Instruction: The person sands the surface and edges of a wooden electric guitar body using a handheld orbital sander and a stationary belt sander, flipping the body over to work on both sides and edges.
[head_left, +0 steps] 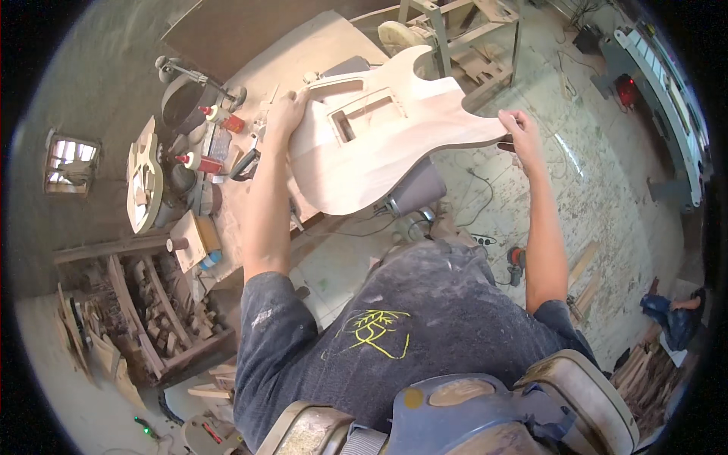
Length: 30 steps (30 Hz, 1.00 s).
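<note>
A bare wooden electric guitar body [432, 125] is held up in front of me, tilted, over the workbench's edge. Pale and unpainted, it has routed cavities in the face I see. My left hand [287, 114] grips its rounded left edge, fingers partly hidden. At the right end my right hand [522, 138] pinches the tip of a horn between thumb and fingers. Close to my left forearm, two red glue bottles with white caps, one farther [223, 119] and one nearer [202, 162], lie on the bench. A grey cone-shaped piece [421, 186] shows below the body.
The wooden workbench [318, 47] carries a desk lamp [182, 102] and another guitar body [154, 186] at its left edge. A scrap-wood bin [148, 362] stands lower left. A red-and-black tool [516, 258] and cables lie on the floor. Another person [671, 309] is far right.
</note>
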Available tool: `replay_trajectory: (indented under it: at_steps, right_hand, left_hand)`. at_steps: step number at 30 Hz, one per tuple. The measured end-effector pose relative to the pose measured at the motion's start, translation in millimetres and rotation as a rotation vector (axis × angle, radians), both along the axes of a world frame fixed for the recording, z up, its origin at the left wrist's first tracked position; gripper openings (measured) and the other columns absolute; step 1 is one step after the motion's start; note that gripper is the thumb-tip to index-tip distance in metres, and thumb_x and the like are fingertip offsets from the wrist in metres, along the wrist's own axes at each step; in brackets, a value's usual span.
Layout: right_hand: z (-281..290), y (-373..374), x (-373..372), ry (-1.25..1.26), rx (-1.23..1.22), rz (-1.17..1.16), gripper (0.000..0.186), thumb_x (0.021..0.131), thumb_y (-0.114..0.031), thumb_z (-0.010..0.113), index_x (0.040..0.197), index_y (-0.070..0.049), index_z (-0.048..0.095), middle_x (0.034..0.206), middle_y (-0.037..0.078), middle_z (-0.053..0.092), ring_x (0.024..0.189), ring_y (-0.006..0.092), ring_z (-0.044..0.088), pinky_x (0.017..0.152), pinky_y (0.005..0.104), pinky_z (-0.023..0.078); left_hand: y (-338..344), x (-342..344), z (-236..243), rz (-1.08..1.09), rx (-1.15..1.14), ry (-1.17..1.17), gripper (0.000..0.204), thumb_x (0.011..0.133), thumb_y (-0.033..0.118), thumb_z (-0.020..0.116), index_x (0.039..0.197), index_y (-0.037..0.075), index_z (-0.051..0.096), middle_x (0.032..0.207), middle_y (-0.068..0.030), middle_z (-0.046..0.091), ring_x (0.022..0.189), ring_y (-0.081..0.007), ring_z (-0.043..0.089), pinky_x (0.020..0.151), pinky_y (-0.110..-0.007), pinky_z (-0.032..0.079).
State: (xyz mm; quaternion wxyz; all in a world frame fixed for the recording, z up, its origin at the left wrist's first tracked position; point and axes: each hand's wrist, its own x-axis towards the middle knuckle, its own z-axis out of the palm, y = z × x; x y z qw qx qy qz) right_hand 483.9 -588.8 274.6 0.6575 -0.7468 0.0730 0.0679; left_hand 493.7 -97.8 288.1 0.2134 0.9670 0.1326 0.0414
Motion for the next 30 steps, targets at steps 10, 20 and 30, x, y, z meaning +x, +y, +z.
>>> replay_trajectory:
  at_steps: [10, 20, 30]
  right_hand:
    - [-8, -60, -22, 0.055, 0.079, -0.041, 0.032, 0.094, -0.029, 0.069, 0.110, -0.003, 0.061, 0.098, 0.007, 0.065, 0.087, 0.0176, 0.067, 0.078, 0.0337, 0.058]
    - [-1, -108, -28, 0.077, 0.093, -0.109, 0.033, 0.095, -0.028, 0.068, 0.112, 0.000, 0.059, 0.104, 0.012, 0.066, 0.094, 0.0238, 0.069, 0.083, 0.0401, 0.060]
    - [10, -83, -19, 0.099, 0.112, -0.049, 0.033, 0.095, -0.028, 0.068, 0.111, 0.000, 0.059, 0.102, 0.011, 0.066, 0.092, 0.0219, 0.068, 0.081, 0.0399, 0.060]
  left_hand:
    - [-59, 43, -8, -0.071, 0.174, -0.054, 0.063, 0.095, 0.058, 0.046, 0.119, 0.005, 0.070, 0.116, -0.0252, 0.068, 0.112, -0.0414, 0.063, 0.100, -0.048, 0.046]
    - [-123, 82, -15, -0.166, 0.235, -0.097, 0.063, 0.097, 0.060, 0.044, 0.119, 0.008, 0.071, 0.139, -0.0169, 0.057, 0.130, -0.0501, 0.047, 0.110, -0.065, 0.028]
    - [-92, 50, -14, -0.070, 0.170, -0.153, 0.064, 0.095, 0.059, 0.049, 0.120, 0.005, 0.070, 0.135, -0.0238, 0.059, 0.129, -0.0450, 0.050, 0.110, -0.055, 0.036]
